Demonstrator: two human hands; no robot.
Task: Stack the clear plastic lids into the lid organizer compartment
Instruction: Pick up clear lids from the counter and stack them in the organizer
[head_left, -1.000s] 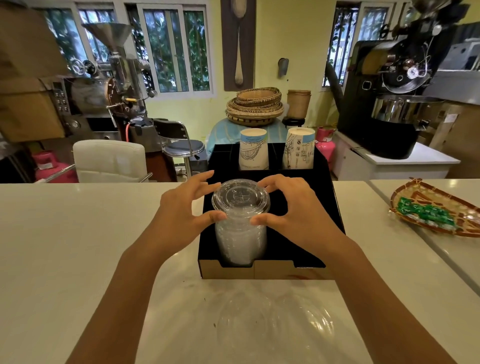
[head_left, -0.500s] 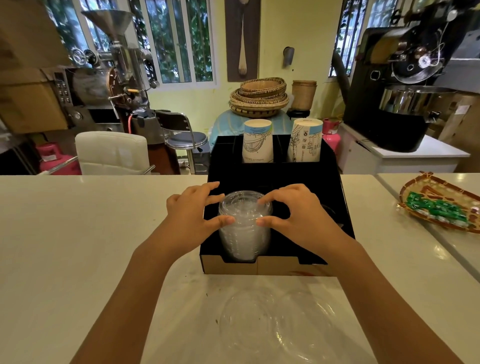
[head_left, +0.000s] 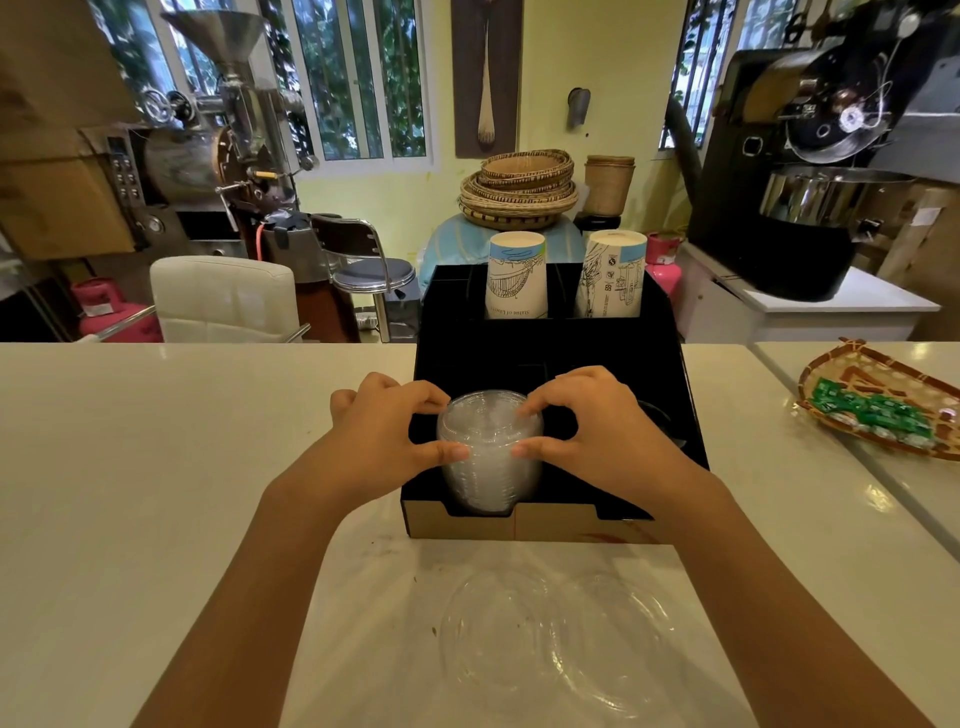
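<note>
The left hand (head_left: 384, 441) is partly curled, thumb and fingertips pressed against the 9 o'clock side of the tall stack of clear plastic lids (head_left: 488, 457); the hand grips the stack rather than lying flat on it. The stack stands upright in the front-left compartment of the black cardboard lid organizer (head_left: 675, 395), its lower part showing through the cut-out in the front wall. The right hand (head_left: 602, 436) mirrors the left: thumb low and fingertips high on the 3 o'clock side of the stack, half closed around it. The stack is therefore held between both hands, directly at the centre of the grip.

Two printed white paper cups (head_left: 517, 275) stand inverted in the rear compartments at 12 o'clock from the stack. The organizer rests on the pale glossy table (head_left: 156, 467). At 6 o'clock from the organizer, a clear crinkled plastic sleeve (head_left: 550, 639) lies flat on the table between the forearms. At 3 o'clock, well apart, a woven tray holding green packets (head_left: 878, 410) sits near the table edge.
</note>
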